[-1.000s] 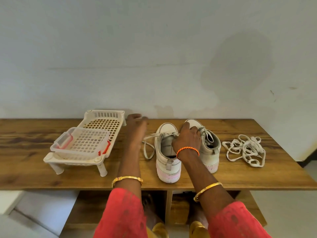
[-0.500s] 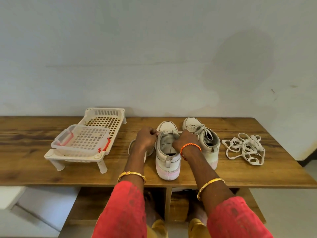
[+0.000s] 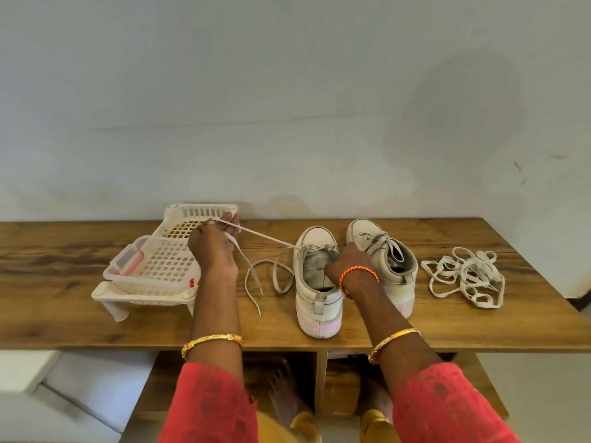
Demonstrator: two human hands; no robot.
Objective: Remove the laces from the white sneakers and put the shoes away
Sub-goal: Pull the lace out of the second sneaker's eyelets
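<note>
While left hand (image 3: 213, 247) pinches lace (image 3: 268, 239) taut — unlacing left sneaker (image 3: 318, 282).
Right hand (image 3: 347, 262) grips its collar (fingers curled) — right sneaker (image 3: 388, 262) laced.

One view on my feed, head-worn, wide-angle. It looks forward and down from above the near edge of the desk (image 3: 447, 330), facing the far wall (image 3: 287, 91) square on. Range is close: both forearms enter from the bottom of the frame and reach mid-picture. The desk spans the full width across the middle; the wall fills the upper half. Below the near edge I see the shelf (image 3: 249, 372) under the desk and the floor (image 3: 64, 410) at left. Straight edges bow slightly toward the borders.
</note>
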